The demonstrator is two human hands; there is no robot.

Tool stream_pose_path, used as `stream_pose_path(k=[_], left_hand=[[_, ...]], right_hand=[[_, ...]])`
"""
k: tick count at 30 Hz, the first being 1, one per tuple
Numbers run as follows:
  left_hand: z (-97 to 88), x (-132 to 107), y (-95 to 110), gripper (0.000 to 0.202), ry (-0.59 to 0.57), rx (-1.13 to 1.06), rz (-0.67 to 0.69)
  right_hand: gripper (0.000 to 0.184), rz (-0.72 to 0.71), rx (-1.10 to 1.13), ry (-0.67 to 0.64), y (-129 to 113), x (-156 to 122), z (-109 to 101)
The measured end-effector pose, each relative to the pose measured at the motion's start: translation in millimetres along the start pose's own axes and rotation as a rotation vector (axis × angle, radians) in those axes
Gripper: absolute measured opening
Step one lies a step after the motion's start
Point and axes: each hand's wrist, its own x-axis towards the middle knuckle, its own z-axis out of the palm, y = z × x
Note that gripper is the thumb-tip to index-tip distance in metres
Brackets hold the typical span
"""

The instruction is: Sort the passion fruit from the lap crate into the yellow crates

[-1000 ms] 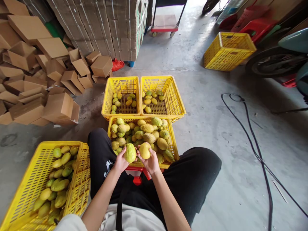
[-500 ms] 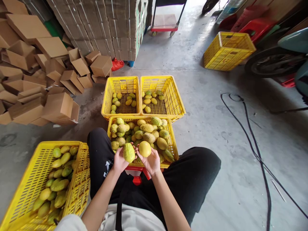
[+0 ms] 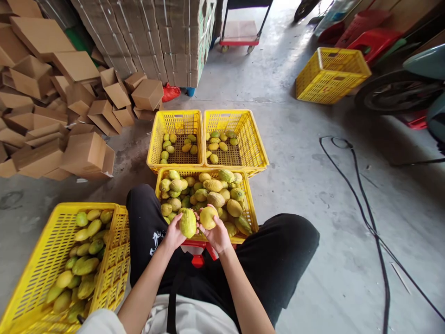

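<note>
My left hand (image 3: pixel 174 235) is closed round a green-yellow, ridged papaya (image 3: pixel 188 223). A smoother, rounder yellow papaya (image 3: pixel 207 217) rests in my right hand (image 3: pixel 219 234), with fingers curled about it. Both fruits are side by side, close together, above the near edge of a yellow crate (image 3: pixel 251 204). That crate is heaped with papayas (image 3: pixel 215 199) in green and yellow, some long and some round. The fingers under the two held fruits are partly hidden.
Beyond stand two yellow crates, left (image 3: pixel 150 155) and right (image 3: pixel 259 144), each with several papayas on its floor. Another crate (image 3: pixel 38 260) of papayas is at my left. Cardboard boxes (image 3: pixel 83 153) pile up at far left. A black cable (image 3: pixel 365 204) lies on the right floor.
Both papayas have been turned a little in my hands. The left one has shifted slightly right, and the fingertips of my right hand now show over the top of the yellow one.
</note>
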Motion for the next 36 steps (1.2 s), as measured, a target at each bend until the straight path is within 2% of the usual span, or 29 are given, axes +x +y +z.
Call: stream_pose_path(k=[6, 10, 19, 25, 29, 33, 36], left_hand=[[3.5, -2.6, 3.6, 0.038, -0.009, -0.04, 0.04], [2.2, -1.9, 4.9, 0.041, 0.007, -0.067, 0.077], [0.5, -0.8, 3.1, 0.036, 0.024, -0.025, 0.073], [3.6, -1.1, 0.0, 0.026, -0.029, 0.056, 0.066], [3.0, -0.9, -0.5, 0.026, -0.039, 0.086, 0.041], [0.8, 0.2, -0.9, 0.028, -0.014, 0.069, 0.048], [0.8, 0.1, 0.5, 0.037, 0.004, -0.01, 0.026]], right_hand=[[0.04, -0.029, 0.059, -0.023, -3.3, -2.2, 6.4], [0.043, -0.025, 0.13, -0.051, -6.8, -3.0, 10.3], [0.043, 0.026, 0.079, -0.046, -1.6, -0.5, 5.4], [0.03, 0.029, 0.018, -0.07, 3.0, 0.4, -1.8], [0.029, 0.024, -0.01, -0.089, 5.1, 0.5, -2.3], [0.029, 0.022, -0.004, -0.032, 5.1, -0.3, -0.5], [0.031, 0.04, 0.068, 0.001, 1.7, -0.7, 0.6]])
